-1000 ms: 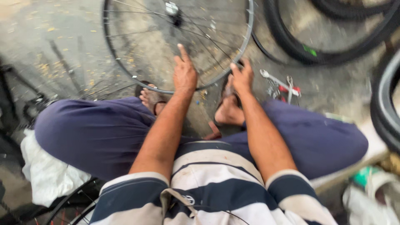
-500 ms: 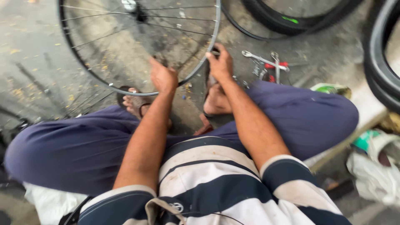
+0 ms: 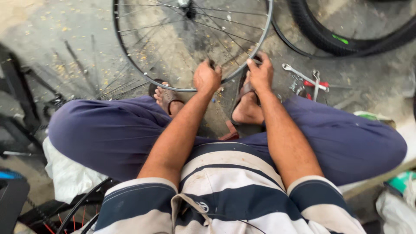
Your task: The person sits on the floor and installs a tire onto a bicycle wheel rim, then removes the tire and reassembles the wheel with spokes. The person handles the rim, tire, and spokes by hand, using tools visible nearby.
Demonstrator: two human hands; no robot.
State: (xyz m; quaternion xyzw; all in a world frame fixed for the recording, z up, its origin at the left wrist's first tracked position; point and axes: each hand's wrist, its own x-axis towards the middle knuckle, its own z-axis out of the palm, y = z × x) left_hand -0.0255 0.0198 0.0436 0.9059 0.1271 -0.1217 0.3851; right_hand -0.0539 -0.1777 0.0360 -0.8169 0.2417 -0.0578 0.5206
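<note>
the bare bicycle wheel (image 3: 190, 43) lies flat on the concrete floor (image 3: 52, 39) just beyond the sandalled feet, its hub (image 3: 184, 3) at the far edge of view, so only its near arc comes within reach. both hands meet that near arc side by side: the left hand (image 3: 207, 77) is curled narrow over the rim, apparently pinching something small there, though what cannot be told; the right hand (image 3: 261, 73) is closed on the rim just to its right, near where a spoke meets it. neither is nearer. a black tyre (image 3: 346, 41) lies far right, with wrenches (image 3: 305, 80) near the right hand.
</note>
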